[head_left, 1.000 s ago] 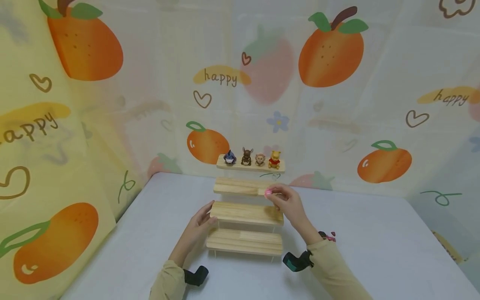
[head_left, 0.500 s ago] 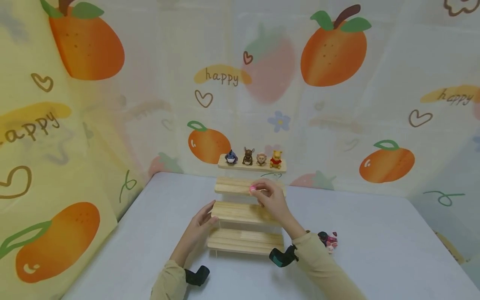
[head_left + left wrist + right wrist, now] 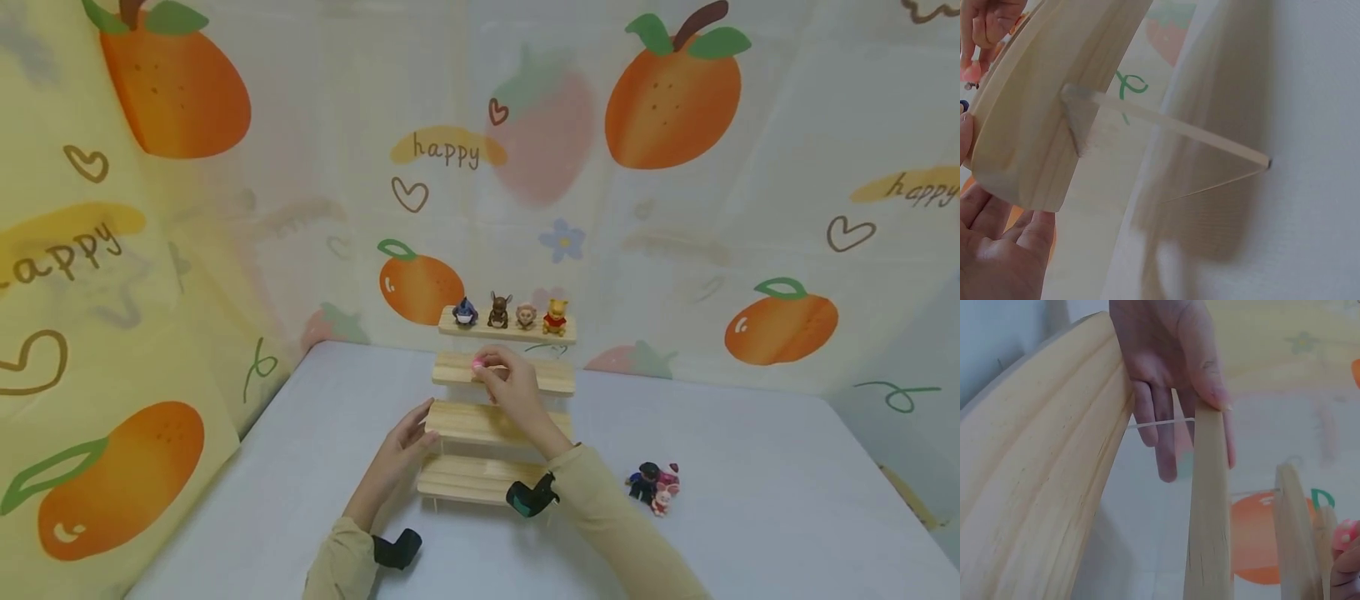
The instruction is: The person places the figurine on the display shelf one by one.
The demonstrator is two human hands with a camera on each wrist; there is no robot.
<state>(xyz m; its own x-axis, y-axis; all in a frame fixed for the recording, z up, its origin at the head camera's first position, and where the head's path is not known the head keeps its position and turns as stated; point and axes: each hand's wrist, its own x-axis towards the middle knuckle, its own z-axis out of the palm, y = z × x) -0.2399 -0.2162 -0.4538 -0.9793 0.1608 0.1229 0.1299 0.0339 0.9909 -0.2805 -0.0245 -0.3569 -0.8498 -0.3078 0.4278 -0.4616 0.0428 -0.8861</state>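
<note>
Object (image 3: 477,365), pink, pinched at tips of right fingers (image 3: 493,355); left fingers (image 3: 411,421) grip shelf (image 3: 465,422).

The stepped stand (image 3: 465,422) was pale wood with streaky grain. The held toy (image 3: 477,364) was pink with lighter marks. Left to right, the far figurines (image 3: 498,312) were blue, brown, pinkish-tan, and yellow with a red top. The bench (image 3: 750,483) was white, the sleeves (image 3: 618,517) plain beige. Orange fruits (image 3: 673,108), green leaves (image 3: 718,44), brown hearts (image 3: 393,195) and pale-pink strawberries (image 3: 543,133) patterned the whitish backdrop (image 3: 315,108).
</note>
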